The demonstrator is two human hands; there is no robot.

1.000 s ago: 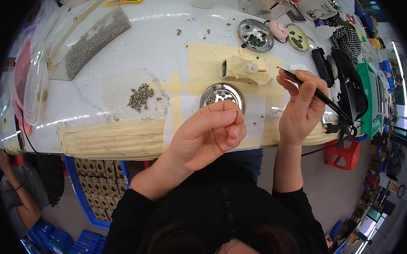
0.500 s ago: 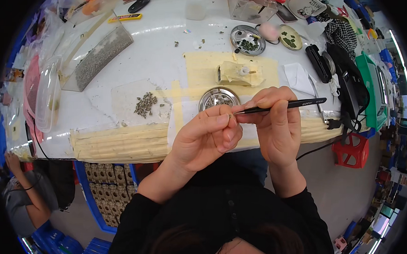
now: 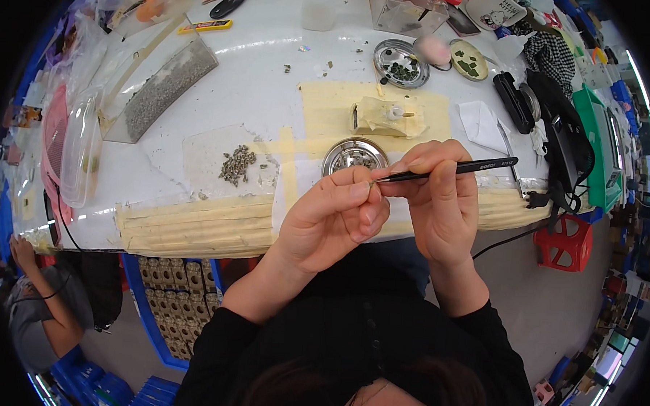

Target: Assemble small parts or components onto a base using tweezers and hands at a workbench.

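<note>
Both of my hands meet over the near edge of the table, their fingertips almost touching. My right hand is closed around black tweezers, whose tip points left toward the other hand. My left hand pinches thumb against fingers at that tip; whatever sits between them is too small to make out. Just behind the fingers stands a round metal dish with small greyish pieces in it, partly covered by my hands. To the left lies a loose pile of small metallic parts on a clear sheet.
A tape-wrapped block sits behind the dish. Farther back are a metal dish of dark green pieces, a small round plate and a white bottle. A clear tray of grey granules lies left. Another person's arm shows at lower left.
The view has shifted slightly, so the table's things appear a little to the right. My hands keep the same pinch and the same hold on the tweezers.
</note>
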